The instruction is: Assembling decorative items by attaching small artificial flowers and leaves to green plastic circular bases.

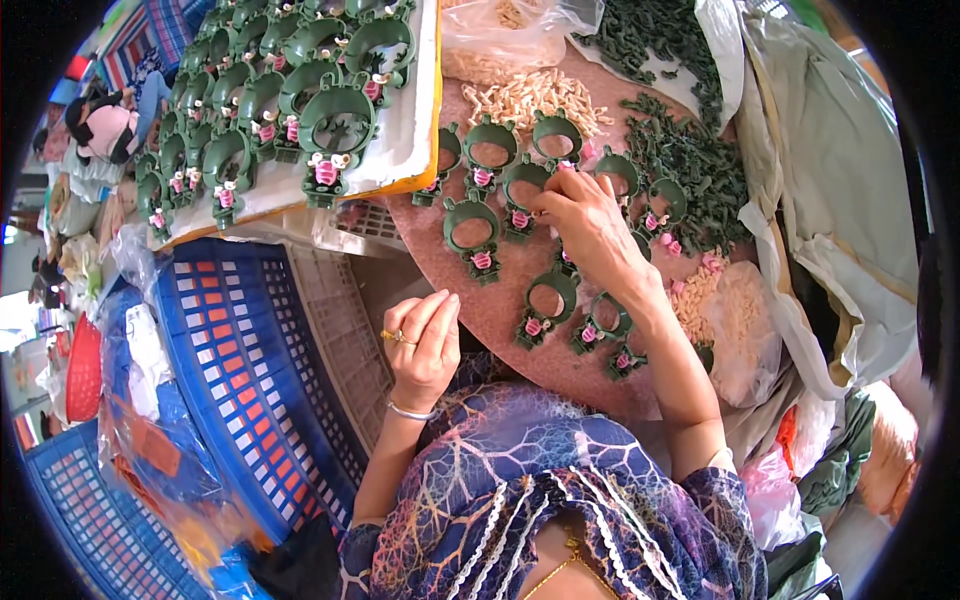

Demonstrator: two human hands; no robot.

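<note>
Right hand [585,225] on green ring [523,185], rings crowding.

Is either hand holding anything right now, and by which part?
The right hand has its fingertips on a green ring piece at its rim; whether it is gripped or just touched cannot be told. The left hand is curled at the table edge, showing nothing held.

Green ring-shaped plastic parts [472,222] with pink-and-white clips on a reddish-brown tabletop [560,360]. At 12 o'clock, cream pegs [528,97]; at 1 o'clock, dark green small pieces [690,160]. White tray [405,150], orange-edged, at 11 o'clock. Blue crate [240,380] at 8 o'clock. Sleeves [520,480]: purple-blue, branching vein pattern.
</note>
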